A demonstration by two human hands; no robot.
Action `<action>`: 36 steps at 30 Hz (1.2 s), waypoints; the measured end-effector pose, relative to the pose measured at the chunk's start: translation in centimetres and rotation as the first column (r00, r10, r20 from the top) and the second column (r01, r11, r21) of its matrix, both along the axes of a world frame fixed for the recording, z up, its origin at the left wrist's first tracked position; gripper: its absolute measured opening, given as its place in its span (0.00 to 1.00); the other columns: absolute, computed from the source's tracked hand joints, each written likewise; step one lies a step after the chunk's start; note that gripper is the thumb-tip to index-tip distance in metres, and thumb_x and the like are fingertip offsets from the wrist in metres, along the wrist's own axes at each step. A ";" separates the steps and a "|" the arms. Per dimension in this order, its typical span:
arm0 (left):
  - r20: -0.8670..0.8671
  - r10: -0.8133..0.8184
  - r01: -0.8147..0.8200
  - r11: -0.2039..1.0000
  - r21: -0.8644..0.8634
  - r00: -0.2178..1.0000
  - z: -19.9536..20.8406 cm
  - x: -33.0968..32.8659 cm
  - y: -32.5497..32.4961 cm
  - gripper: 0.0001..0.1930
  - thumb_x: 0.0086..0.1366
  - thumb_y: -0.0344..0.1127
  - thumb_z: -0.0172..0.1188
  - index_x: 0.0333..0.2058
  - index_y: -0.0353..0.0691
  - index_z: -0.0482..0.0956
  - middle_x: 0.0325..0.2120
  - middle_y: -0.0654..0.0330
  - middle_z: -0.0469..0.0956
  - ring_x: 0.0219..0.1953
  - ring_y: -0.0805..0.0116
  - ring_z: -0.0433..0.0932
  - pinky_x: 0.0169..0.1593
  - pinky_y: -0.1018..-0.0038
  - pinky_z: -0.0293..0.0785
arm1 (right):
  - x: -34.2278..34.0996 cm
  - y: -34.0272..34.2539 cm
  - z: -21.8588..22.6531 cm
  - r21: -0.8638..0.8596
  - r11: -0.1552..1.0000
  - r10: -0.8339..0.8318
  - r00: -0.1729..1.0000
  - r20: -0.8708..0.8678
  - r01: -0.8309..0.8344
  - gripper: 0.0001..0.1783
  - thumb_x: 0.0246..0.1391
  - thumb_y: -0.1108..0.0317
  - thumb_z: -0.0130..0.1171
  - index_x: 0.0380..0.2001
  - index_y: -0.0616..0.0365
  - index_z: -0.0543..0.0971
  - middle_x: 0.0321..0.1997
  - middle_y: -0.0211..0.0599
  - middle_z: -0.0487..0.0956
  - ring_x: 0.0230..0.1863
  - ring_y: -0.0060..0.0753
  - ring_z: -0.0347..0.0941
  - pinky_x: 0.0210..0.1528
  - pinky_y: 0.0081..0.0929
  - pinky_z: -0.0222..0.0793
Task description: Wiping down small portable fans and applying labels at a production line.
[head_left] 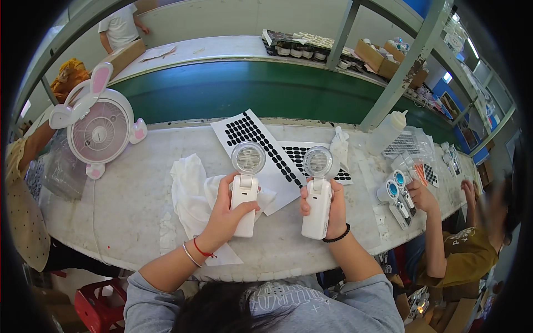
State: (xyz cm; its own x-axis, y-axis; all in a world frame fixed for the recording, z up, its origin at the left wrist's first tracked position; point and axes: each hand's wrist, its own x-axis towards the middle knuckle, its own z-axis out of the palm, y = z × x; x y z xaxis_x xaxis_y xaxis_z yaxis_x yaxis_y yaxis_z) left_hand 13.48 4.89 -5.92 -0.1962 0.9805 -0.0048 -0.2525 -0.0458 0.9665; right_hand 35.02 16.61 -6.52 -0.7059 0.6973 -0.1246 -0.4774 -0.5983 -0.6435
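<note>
My left hand [226, 211] is closed around the body of a white handheld device [244, 208] with a round, clear, ringed head, thumb across its front. A second, matching white handheld device [316, 208] is upright in my right hand [336, 208], whose fingers wrap its sides. Both heads point away from me, and the two devices are apart, above the table. Behind them lie white sheets of black oval stickers [252, 130], partly overlapping. A crumpled white cloth [187, 186] spreads beside and under my left hand.
A white rabbit-eared fan [100, 133] stands at the left on the pale worktable [139, 222]. A squeeze bottle [388, 132] is at the right, near a co-worker's hand [423, 197] at white devices with blue circles [393, 190]. Beyond runs a green conveyor belt [222, 89]; a metal post [408, 66] rises there.
</note>
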 end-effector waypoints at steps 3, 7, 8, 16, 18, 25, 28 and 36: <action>-0.115 0.032 -0.021 0.995 0.097 0.993 -0.5 -0.1 -0.1 0.40 0.55 0.23 0.57 0.64 0.40 0.46 0.54 0.52 0.66 0.53 0.64 0.68 0.56 0.70 0.64 | -0.1 0.2 -0.1 -0.068 0.998 -0.017 0.997 -0.074 0.012 0.26 0.62 0.46 0.36 0.47 0.56 0.69 0.35 0.42 0.74 0.26 0.34 0.67 0.29 0.28 0.65; -0.289 -0.008 0.059 0.984 0.166 0.957 0.6 -0.8 -0.3 0.45 0.52 0.22 0.57 0.67 0.41 0.45 0.60 0.53 0.58 0.62 0.63 0.59 0.63 0.71 0.53 | -0.6 -0.3 0.7 -0.035 0.996 -0.085 0.996 -0.010 0.085 0.25 0.65 0.47 0.35 0.52 0.56 0.66 0.38 0.41 0.73 0.32 0.34 0.68 0.33 0.30 0.67; -0.288 -0.009 0.059 0.985 0.165 0.958 0.8 -0.7 -0.4 0.45 0.52 0.22 0.57 0.67 0.41 0.45 0.60 0.53 0.58 0.62 0.63 0.59 0.63 0.71 0.53 | -0.7 -0.5 0.8 -0.022 0.995 -0.099 0.995 0.016 0.099 0.26 0.66 0.48 0.35 0.53 0.56 0.65 0.38 0.40 0.73 0.33 0.34 0.69 0.35 0.31 0.68; -0.012 0.008 -0.007 0.994 0.111 1.000 0.9 -0.4 -0.4 0.40 0.56 0.24 0.53 0.67 0.42 0.47 0.59 0.53 0.61 0.59 0.63 0.64 0.60 0.70 0.62 | -0.3 -1.5 0.2 0.336 0.932 -0.203 0.965 0.169 0.137 0.22 0.63 0.59 0.49 0.56 0.57 0.63 0.38 0.37 0.74 0.39 0.32 0.74 0.39 0.31 0.76; 0.134 -0.030 0.024 0.999 0.045 0.990 1.1 -0.6 -0.3 0.37 0.59 0.26 0.52 0.66 0.41 0.48 0.57 0.53 0.64 0.53 0.64 0.69 0.52 0.70 0.69 | 0.1 -1.4 0.4 0.307 0.946 -0.181 0.954 0.241 0.102 0.20 0.63 0.62 0.50 0.54 0.58 0.65 0.35 0.36 0.76 0.36 0.30 0.76 0.37 0.31 0.78; 0.449 -0.090 0.116 0.993 -0.031 0.889 0.9 -1.4 -0.2 0.27 0.67 0.38 0.44 0.63 0.40 0.54 0.51 0.51 0.71 0.38 0.64 0.76 0.37 0.72 0.75 | -0.1 -0.8 1.5 0.028 0.995 -0.101 0.978 0.180 0.098 0.22 0.62 0.62 0.48 0.55 0.65 0.65 0.50 0.48 0.75 0.40 0.37 0.78 0.44 0.38 0.77; 0.631 -0.170 0.192 0.981 0.033 0.757 0.2 -2.3 0.2 0.27 0.68 0.42 0.42 0.63 0.41 0.55 0.51 0.51 0.71 0.37 0.64 0.75 0.38 0.72 0.74 | 0.0 -0.6 1.6 0.053 0.996 -0.079 0.987 0.143 0.072 0.24 0.58 0.64 0.48 0.56 0.66 0.64 0.56 0.54 0.71 0.42 0.40 0.77 0.46 0.38 0.76; 0.473 0.000 0.007 1.000 -0.013 0.881 2.5 -4.0 1.1 0.29 0.69 0.43 0.44 0.66 0.43 0.52 0.57 0.55 0.67 0.43 0.62 0.74 0.46 0.69 0.72 | -0.6 2.0 3.3 0.175 0.980 0.038 0.953 0.300 -0.094 0.23 0.56 0.65 0.49 0.53 0.62 0.65 0.48 0.50 0.76 0.33 0.34 0.77 0.38 0.27 0.76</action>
State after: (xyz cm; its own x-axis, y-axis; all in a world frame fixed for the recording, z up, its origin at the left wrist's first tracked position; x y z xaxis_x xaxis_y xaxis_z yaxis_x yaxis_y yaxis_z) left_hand 9.46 6.01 -3.42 -0.1638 0.9803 -0.1100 -0.6797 -0.0313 0.7328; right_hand 34.42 18.59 -3.21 -0.7024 0.6812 -0.2064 -0.2145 -0.4790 -0.8512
